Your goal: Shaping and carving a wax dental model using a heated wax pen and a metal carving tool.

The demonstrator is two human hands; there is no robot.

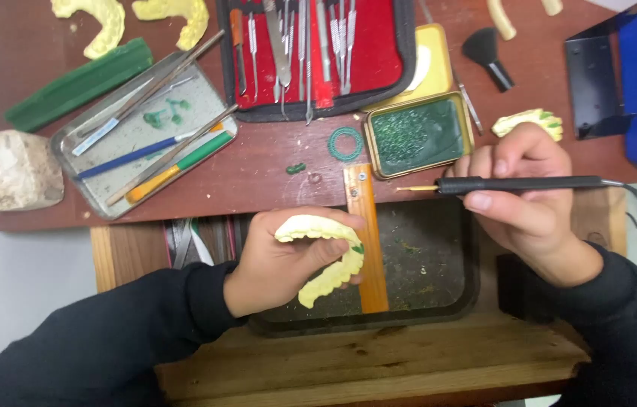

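My left hand point(281, 264) grips a pale yellow dental arch model point(326, 252) over a dark tray point(439, 301), beside an orange wooden bar point(367, 241) lying across that tray. A small green spot shows on the model near the bar. My right hand point(526, 188) holds a black pen-shaped tool point(529, 183) level, with its thin yellow tip point(413, 188) pointing left, just below a yellow tin of green wax point(418, 136). Both arms wear black sleeves.
On the reddish table lie a metal tray of instruments point(145, 136), a red case of steel tools point(318, 53), a green wax block point(77, 83), a green ring point(345, 143), a whitish stone point(13, 169), other yellow casts point(96, 19), a black brush point(488, 56).
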